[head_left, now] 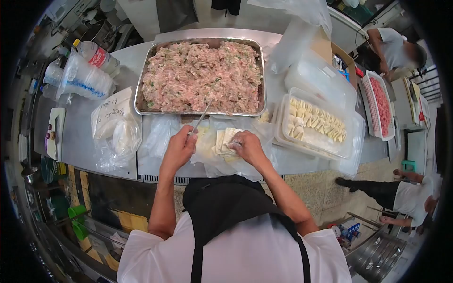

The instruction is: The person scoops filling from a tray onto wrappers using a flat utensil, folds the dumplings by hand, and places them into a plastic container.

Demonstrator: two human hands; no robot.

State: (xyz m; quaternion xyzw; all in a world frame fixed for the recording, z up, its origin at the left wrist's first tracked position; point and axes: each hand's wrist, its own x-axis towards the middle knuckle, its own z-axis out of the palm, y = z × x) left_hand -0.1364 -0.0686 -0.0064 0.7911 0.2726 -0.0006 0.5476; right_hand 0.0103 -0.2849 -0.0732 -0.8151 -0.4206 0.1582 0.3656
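My left hand [181,147] is closed around a thin metal filling stick [205,115], whose tip reaches the near edge of the meat filling. That pink minced meat with green bits [203,75] fills a large metal tray [137,96] in front of me. My right hand [248,148] pinches the edge of the square dumpling wrappers [221,141], stacked on crumpled plastic sheeting [207,158]. To the right, folded dumplings [314,120] sit in rows in a clear plastic box [347,150]. Whether one wrapper is lifted from the stack I cannot tell.
At left lie a plastic bag with handwriting [113,125], stacked plastic cups [87,78], a bottle [99,59] and a knife on a white board [55,134]. A basket of red meat [379,106] is at far right. Two people are at the right.
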